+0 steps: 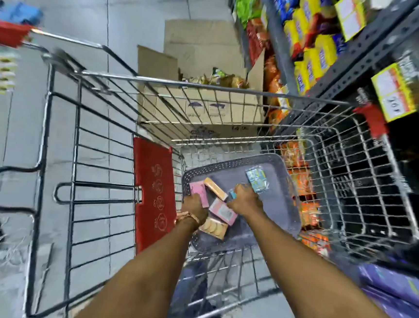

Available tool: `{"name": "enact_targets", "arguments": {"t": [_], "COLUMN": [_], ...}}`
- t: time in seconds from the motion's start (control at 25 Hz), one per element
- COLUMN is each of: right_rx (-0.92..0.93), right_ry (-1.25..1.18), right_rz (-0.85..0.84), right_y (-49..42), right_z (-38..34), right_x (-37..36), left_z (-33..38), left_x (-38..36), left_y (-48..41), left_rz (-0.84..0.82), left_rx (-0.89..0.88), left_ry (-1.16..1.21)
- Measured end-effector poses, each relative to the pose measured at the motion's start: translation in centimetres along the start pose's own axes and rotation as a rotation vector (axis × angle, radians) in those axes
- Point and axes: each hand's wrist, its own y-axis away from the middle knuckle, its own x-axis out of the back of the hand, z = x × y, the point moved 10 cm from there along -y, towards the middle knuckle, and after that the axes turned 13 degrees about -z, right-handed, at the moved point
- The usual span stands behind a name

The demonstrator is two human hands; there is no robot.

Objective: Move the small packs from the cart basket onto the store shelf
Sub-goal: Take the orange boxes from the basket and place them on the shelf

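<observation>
A grey plastic basket (pixel 278 205) lies at the bottom of the wire cart (pixel 234 90). In it are small packs: a pink pack (pixel 199 189), an orange pack (pixel 215 188), a second pink pack (pixel 223 211), a biscuit pack (pixel 214 227) and a light-blue pack (pixel 257 178). My left hand (pixel 194 208) reaches down and closes on the first pink pack. My right hand (pixel 245 200) is curled around a small blue pack (pixel 232 193) that is mostly hidden by its fingers. The store shelf (pixel 364 58) stands to the right.
An open cardboard box (pixel 202 56) with wrapped goods stands on the floor beyond the cart. The red child-seat flap (pixel 153 192) hangs at the cart's left. Yellow, blue and orange packs fill the shelves. Purple packs (pixel 399 289) lie at lower right. Litter lies on the tiles at left.
</observation>
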Motion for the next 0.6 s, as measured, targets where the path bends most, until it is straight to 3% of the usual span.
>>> {"name": "enact_targets", "arguments": {"t": [0.16,0.36,0.44,0.52,0.6], "right_rx": [0.007,0.071,0.087,0.09,0.062], "right_ry": [0.099,0.112,0.058,-0.095,-0.243], "right_rz": [0.046,0.037,0.042,0.055,0.028], "right_y": [-3.9,-6.2,-6.1,-5.8,-5.6], "right_z": [-1.1,-1.1,-0.8,-0.1,1.3], "right_x": [-1.9,-2.5,-1.8,-0.8,0.0], "left_z": [-1.2,-2.3,-2.0,-0.6,-0.9], "left_x": [-0.7,-2.5,-4.5,-6.1,-8.1], "left_y": [-2.9,-4.1,-4.7,-4.9,-5.9], "left_rz": [0.099,0.097,0.035,0.045,-0.114], "left_rx": [0.094,0.177,0.092,-0.118,-0.177], "left_ry": [0.163,0.11,-0.077,-0.259,-0.256]}}
